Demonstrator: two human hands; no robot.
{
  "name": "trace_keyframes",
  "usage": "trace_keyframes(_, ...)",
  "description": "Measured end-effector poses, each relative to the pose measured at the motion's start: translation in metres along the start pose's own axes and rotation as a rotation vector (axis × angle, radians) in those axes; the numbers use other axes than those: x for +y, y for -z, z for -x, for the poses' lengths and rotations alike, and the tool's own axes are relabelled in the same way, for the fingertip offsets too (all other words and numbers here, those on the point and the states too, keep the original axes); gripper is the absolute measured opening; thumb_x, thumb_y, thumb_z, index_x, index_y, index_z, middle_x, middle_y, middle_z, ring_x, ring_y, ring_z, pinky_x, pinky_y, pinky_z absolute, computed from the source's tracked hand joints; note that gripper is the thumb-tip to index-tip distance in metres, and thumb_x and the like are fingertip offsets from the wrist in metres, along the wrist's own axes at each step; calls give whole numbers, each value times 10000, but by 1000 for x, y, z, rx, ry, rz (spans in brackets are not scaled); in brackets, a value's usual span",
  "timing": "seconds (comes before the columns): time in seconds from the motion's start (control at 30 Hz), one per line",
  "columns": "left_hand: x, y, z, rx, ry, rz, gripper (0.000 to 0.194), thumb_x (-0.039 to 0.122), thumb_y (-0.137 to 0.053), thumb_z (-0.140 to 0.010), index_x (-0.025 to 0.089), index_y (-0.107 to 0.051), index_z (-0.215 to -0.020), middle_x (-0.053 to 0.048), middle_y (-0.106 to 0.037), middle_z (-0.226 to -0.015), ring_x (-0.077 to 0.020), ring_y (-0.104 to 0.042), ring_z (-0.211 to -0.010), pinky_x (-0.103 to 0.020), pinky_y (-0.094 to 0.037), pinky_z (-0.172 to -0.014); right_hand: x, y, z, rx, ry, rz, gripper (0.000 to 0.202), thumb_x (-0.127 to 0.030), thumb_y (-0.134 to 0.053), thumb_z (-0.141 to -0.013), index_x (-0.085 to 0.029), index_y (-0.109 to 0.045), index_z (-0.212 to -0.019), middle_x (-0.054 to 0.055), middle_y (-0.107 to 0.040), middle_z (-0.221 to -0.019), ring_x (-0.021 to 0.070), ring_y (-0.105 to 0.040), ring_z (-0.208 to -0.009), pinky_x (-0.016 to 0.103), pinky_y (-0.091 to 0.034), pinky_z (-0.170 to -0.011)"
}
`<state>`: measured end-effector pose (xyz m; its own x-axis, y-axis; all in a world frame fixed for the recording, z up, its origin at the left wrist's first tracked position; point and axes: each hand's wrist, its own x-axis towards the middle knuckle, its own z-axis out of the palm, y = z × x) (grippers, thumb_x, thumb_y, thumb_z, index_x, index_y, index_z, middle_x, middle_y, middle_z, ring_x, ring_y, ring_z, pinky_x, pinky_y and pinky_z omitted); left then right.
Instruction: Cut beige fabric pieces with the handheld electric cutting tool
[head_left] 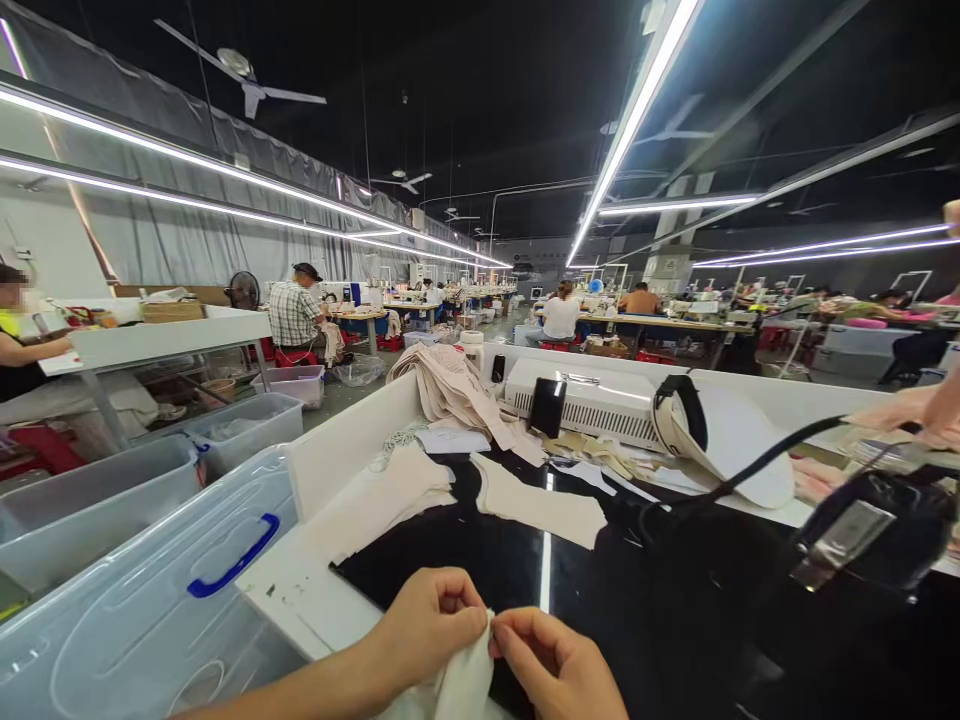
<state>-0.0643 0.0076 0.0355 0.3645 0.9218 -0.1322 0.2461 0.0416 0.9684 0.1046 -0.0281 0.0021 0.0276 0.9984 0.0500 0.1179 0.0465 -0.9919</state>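
My left hand [442,620] pinches the top edge of a cream fabric piece [469,680] at the bottom centre. Close beside it, my right hand [555,665] has its thumb and forefinger closed on the same edge. The fabric hangs down below the fingers and runs out of the frame. Beyond my hands, on the glossy black tabletop [495,560], lie a stack of cream cut pieces [394,495] to the left and a smaller cream stack [536,500] ahead.
A pile of pinkish fabric [457,390], a phone [548,406] and a white vented box [615,400] line the back. At right are a black cable and a dark device [874,540], with another person's hand [907,405]. A blue-handled bin [150,600] stands left.
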Motion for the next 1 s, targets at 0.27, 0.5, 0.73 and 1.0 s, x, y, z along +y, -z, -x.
trace_keyframes(0.27, -6, 2, -1, 24, -105, -114, 151, 298, -599, -734, 156, -624, -690, 20, -581, -632, -117, -435, -580, -230, -297, -528, -2, -1, -2, 9, -23, -25, 342, -562, -743, -756, -226, -787, -709, 29, -727, -678, 204, -650, -667, 266, -489, -665)
trace_keyframes(0.5, -4, 2, 3, 46, -154, -246, 109, 219, -587, -755, 154, -651, -694, 54, -500, -602, -108, -411, -577, -222, -283, -516, 8, -1, -4, -3, -13, 22, 372, -587, -696, -774, -231, -787, -719, 30, -733, -691, 200, -639, -653, 270, -472, -652)
trace_keyframes(0.73, 5, -4, 9, 45, -124, -317, 142, 277, -619, -790, 161, -637, -710, 54, -525, -622, -115, -430, -604, -230, -295, -531, 24, 3, -9, 5, 35, 176, 340, -513, -598, -794, -225, -765, -725, 32, -707, -648, 229, -683, -706, 292, -474, -685)
trace_keyframes(1.0, 2, -8, 6, 45, -101, -277, 131, 261, -605, -766, 159, -622, -684, 48, -513, -612, -114, -416, -588, -229, -287, -518, 15, 5, -4, 9, -42, 67, 297, -494, -655, -746, -214, -746, -704, 3, -633, -601, 124, -469, -468, 248, -363, -465)
